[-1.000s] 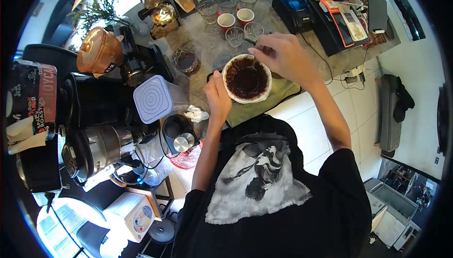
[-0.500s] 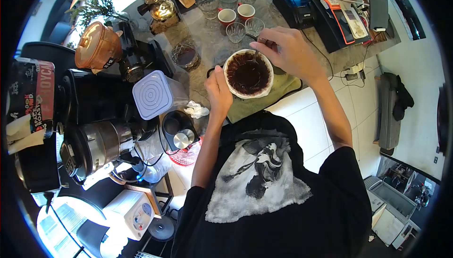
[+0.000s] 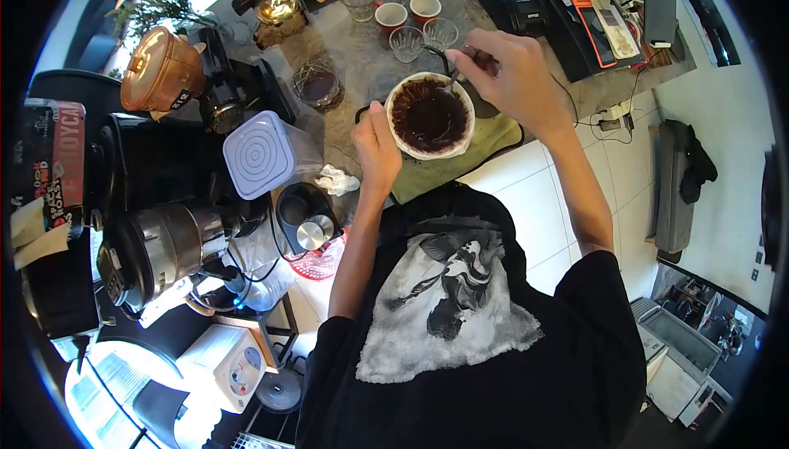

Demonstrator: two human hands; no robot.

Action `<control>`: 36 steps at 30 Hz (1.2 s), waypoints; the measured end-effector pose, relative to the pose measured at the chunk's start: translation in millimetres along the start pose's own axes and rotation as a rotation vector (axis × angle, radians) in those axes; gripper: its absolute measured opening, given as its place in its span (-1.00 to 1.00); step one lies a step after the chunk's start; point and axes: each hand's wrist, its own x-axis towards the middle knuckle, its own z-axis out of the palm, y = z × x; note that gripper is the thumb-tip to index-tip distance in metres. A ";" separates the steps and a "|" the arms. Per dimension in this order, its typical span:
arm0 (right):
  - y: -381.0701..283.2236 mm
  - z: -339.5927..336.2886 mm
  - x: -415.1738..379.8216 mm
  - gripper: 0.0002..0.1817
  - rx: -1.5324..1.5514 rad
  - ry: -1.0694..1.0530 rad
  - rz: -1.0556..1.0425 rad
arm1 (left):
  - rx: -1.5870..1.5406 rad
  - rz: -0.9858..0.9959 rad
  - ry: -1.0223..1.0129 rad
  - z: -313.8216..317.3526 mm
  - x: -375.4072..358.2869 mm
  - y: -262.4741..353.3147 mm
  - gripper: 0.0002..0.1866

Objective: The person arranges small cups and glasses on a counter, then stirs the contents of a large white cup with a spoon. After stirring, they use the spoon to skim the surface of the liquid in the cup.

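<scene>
Table (image 3: 362, 79): stone, crowded. Green cloth (image 3: 460, 157) beneath both grips. Dripper (image 3: 430, 115) with wet grounds: likely top-heavy, fragile, hot at the rim; best steadied at the outer wall. Left hand (image 3: 374, 149) closed on that wall. Right hand (image 3: 509, 79) pinched shut on spoon (image 3: 454, 81), tip inside the rim. Versus half a second earlier: spoon nearer the right edge.

Left arm extends forward, bare from the short black sleeve, elbow slightly bent. Left hand (image 3: 376, 147) stands upright, fingers curled closed in a steadying grip, thumb uppermost. Right arm reaches further forward, forearm angled inward. Right hand (image 3: 511, 78) is turned palm down, wrist flexed, fingers pinched closed at the fingertips.
</scene>
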 end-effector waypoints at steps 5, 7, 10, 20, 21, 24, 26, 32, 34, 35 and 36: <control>-3.8 7.3 -4.0 -0.76 0.076 -0.056 0.014 | -0.019 0.027 0.028 2.6 1.1 2.0 -0.52; -9.0 1.7 -2.9 -0.77 0.112 -0.047 0.033 | -0.024 0.022 0.027 2.3 1.0 0.4 -0.52; -16.0 -13.1 2.5 -0.78 0.056 0.001 0.044 | -0.039 0.002 0.013 3.0 -0.3 -5.1 -0.53; -1.1 1.7 -2.8 -0.78 0.063 -0.043 -0.052 | -0.045 0.005 0.009 3.7 0.5 -1.6 -0.53; -3.5 0.6 -3.3 -0.77 0.085 -0.063 -0.029 | -0.044 0.004 0.010 3.2 1.0 -0.5 -0.53; -11.6 -11.9 1.4 -0.76 0.103 -0.001 -0.036 | -0.021 0.014 0.009 2.2 0.2 0.6 -0.52; -12.9 -16.1 4.1 -0.74 0.087 -0.001 -0.019 | -0.031 0.016 -0.004 1.8 0.8 -0.1 -0.53; 3.1 0.4 -2.5 -0.74 0.079 -0.050 -0.046 | -0.007 0.010 0.018 3.0 0.2 -2.2 -0.53; 2.9 1.6 -4.1 -0.75 0.098 -0.049 -0.050 | -0.017 0.017 0.026 4.0 0.3 0.6 -0.53; 0.4 -1.4 -3.3 -0.75 0.102 -0.047 -0.029 | -0.030 0.024 0.031 4.7 0.8 1.3 -0.53; -2.4 -4.9 -2.5 -0.74 0.107 -0.045 -0.008 | -0.031 0.025 0.030 4.3 0.9 1.6 -0.53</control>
